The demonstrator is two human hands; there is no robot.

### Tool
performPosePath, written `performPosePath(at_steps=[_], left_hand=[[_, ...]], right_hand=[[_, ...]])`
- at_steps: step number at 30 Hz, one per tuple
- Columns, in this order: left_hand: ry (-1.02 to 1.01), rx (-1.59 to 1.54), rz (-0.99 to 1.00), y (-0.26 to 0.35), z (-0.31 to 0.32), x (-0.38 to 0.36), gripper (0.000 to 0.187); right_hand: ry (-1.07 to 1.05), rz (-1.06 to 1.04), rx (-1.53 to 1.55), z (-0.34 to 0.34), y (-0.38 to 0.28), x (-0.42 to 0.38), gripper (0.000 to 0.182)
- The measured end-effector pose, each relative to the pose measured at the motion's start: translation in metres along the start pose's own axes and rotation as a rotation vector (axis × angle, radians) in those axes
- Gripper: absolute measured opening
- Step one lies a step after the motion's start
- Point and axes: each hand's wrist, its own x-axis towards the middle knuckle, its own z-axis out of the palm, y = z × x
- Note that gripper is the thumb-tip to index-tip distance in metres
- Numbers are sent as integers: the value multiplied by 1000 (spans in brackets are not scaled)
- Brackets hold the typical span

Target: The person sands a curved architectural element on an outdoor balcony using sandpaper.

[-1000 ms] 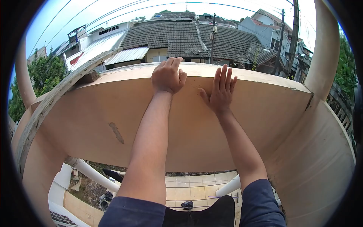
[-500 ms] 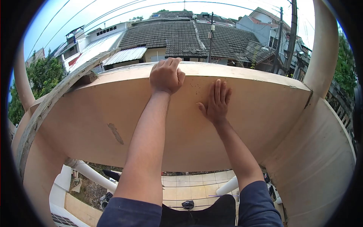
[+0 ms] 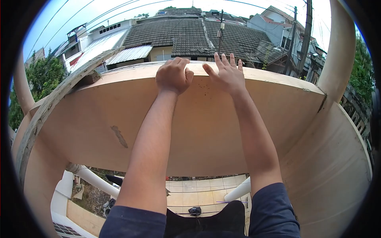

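Observation:
My left hand (image 3: 174,76) is closed over the top ledge (image 3: 135,72) of a beige wall, its fingers curled at the edge. Beside it, my right hand (image 3: 228,75) is open, fingers spread and pointing away from me. In this view its palm overlaps the ledge, and the fingertips rise above it against the roofs. Small dark specks mark the wall face (image 3: 198,131) below and between the two hands.
A weathered pale strip (image 3: 51,105) leans on the ledge at left, near a brick-like block (image 3: 90,77). Round columns (image 3: 337,51) stand at the sides. Far below lie a tiled floor (image 3: 194,186), white pipes (image 3: 95,182) and thin lines. Tiled roofs (image 3: 162,33) and utility poles (image 3: 307,39) are beyond.
My right hand has risen from flat against the wall face to the height of the ledge, fingers spreading. My left hand has stayed on the ledge, and the view has shifted slightly.

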Motion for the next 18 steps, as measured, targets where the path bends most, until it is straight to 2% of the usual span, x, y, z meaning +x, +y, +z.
performPosePath(at_steps=[2,6,8,10,11,13,15,17,18], left_hand=[[-8,38,27,0,0,2,34],[58,86,74,3,2,5,34],[-125,27,-1,3,-3,4,36],[-86,28,44,1,-4,3,36],[-61,29,90,-1,-4,3,36],[-18,63,128,-1,-5,2,39],[25,49,182,0,-5,0,42],[59,42,203,2,-6,-1,38],[38,23,217,0,-5,-2,35]], right_hand=[[-321,60,57,-11,-4,12,121],[-463,52,233,1,-24,39,126],[-512,58,352,18,-40,67,129],[-550,22,511,18,-52,83,131],[-538,14,515,20,-55,86,131],[-397,101,874,16,-67,80,133],[-376,14,908,37,-69,103,130],[-137,-9,1298,29,-74,89,126],[-142,42,1405,21,-76,75,124]])
